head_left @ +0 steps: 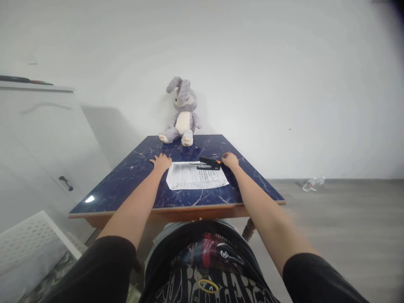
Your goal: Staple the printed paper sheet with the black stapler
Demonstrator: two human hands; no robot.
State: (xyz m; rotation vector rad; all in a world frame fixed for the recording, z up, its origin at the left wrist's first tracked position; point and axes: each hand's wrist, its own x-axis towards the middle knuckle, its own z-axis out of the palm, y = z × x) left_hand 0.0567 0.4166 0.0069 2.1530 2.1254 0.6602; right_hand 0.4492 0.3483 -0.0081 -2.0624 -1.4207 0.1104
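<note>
Printed paper lies on the blue marble-patterned table. A black stapler with an orange tip rests across the paper's upper right part. My left hand lies on the table at the paper's upper left corner, its fingers spread and nothing in them. Just right of the stapler, my right hand rests on the table with its fingers curled; what its fingertips touch or hold is too small to make out.
A grey plush rabbit sits at the table's back edge against the wall. A white cabinet stands at the left, with a white perforated basket below. A crumpled clear item lies on the floor at right.
</note>
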